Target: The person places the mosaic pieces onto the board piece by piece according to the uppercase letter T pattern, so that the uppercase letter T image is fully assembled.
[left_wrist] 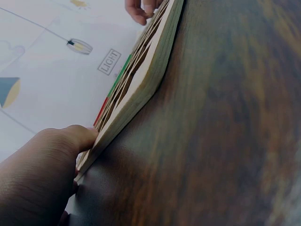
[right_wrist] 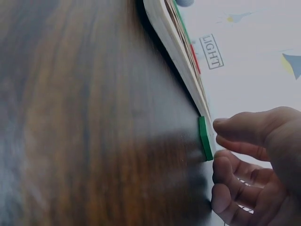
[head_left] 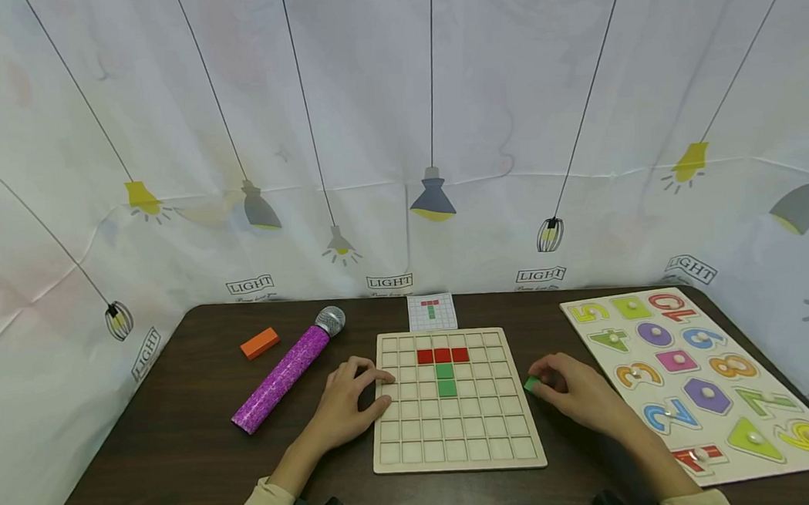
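A pale wooden grid board [head_left: 459, 444] lies flat, with three red tiles [head_left: 442, 355] in a row and two green tiles [head_left: 445, 379] below the middle one. My left hand [head_left: 347, 399] rests at the board's left side, thumb and index fingertip on its rim. Off the right edge, my right hand [head_left: 576, 389] is held low with fingers loosely bent. A loose green tile [right_wrist: 205, 139] sits right at its fingertips, with a narrow gap showing between thumb and tile in the right wrist view. Behind the board, a small card [head_left: 432, 312] shows a red and green T pattern.
A purple glitter microphone [head_left: 287, 379] and an orange block [head_left: 260, 343] lie left of the board. To the right is a large number-and-shape puzzle board [head_left: 719, 388], close by my right forearm. A printed cloth [head_left: 369, 131] hangs behind the dark table [head_left: 159, 445].
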